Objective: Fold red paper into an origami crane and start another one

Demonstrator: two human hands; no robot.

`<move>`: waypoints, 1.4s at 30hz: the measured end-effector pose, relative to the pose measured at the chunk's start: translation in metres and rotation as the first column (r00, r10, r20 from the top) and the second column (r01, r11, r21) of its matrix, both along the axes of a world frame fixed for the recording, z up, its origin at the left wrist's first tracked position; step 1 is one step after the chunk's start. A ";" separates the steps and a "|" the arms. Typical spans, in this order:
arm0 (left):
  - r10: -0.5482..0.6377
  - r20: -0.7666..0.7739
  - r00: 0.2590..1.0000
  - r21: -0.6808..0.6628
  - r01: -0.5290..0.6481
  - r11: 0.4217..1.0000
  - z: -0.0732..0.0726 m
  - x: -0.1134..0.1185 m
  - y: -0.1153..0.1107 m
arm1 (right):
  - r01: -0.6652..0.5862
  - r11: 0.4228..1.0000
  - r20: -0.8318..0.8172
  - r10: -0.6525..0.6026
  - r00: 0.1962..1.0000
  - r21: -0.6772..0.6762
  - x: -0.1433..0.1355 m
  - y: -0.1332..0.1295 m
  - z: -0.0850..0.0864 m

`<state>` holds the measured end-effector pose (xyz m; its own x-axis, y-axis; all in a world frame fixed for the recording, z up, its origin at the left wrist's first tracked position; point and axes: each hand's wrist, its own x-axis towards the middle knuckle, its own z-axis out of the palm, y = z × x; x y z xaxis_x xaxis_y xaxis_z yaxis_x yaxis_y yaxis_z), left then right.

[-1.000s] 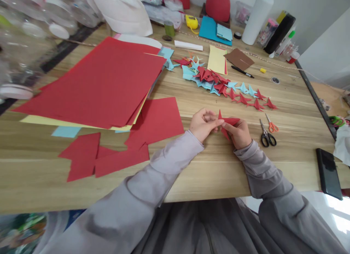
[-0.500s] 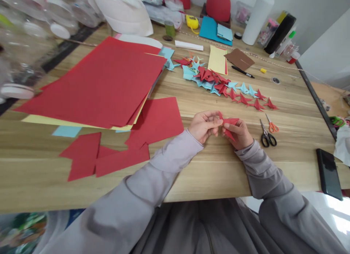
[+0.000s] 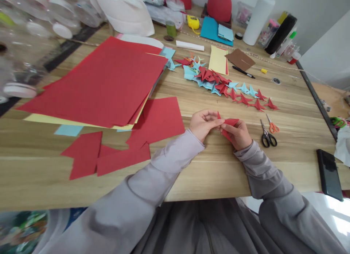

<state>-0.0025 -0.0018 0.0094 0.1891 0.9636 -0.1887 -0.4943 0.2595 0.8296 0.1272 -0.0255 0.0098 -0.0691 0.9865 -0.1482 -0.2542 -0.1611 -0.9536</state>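
A small red origami crane (image 3: 231,121) is held just above the table between my two hands. My left hand (image 3: 203,123) pinches its left side between thumb and fingers. My right hand (image 3: 240,134) grips the other side, with the thumb lying across the paper. Pointed tips stick out at the top and right, while the fingers hide the middle. Beyond my hands lies a cluster of folded red cranes (image 3: 210,76), with light blue cranes (image 3: 244,88) among them. To the right are black-handled scissors (image 3: 268,136) and orange-handled scissors (image 3: 273,127).
Large red sheets (image 3: 101,82) are stacked at left, with cut red pieces (image 3: 123,159) in front. A black phone (image 3: 329,173) lies at the right edge. Farther back are a pen (image 3: 244,72), brown paper (image 3: 240,59), a yellow tape measure (image 3: 193,22) and a white bottle (image 3: 258,20).
My left thumb has slid slightly right over the paper, and the crane's lower point is more covered by my right hand. Both hands still hold it at nearly the same place.
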 end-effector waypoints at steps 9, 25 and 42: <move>-0.014 -0.030 0.999 0.000 0.014 1.000 0.002 -0.001 0.001 | -0.112 0.984 0.024 0.110 0.994 0.135 0.004 0.000 -0.007; 0.046 -0.142 0.989 0.045 -0.040 0.998 0.004 -0.001 0.002 | -0.050 0.995 0.091 0.042 0.995 0.087 0.006 0.000 -0.013; -0.160 0.060 0.985 -0.042 0.163 0.986 0.000 -0.006 0.003 | -0.029 0.999 -0.040 0.027 0.999 -0.032 0.004 0.001 0.002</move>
<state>-0.0082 0.0015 0.0097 0.3531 0.9101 -0.2170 -0.4883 0.3772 0.7870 0.1309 -0.0243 0.0113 -0.1030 0.9789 -0.1764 -0.2869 -0.1990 -0.9371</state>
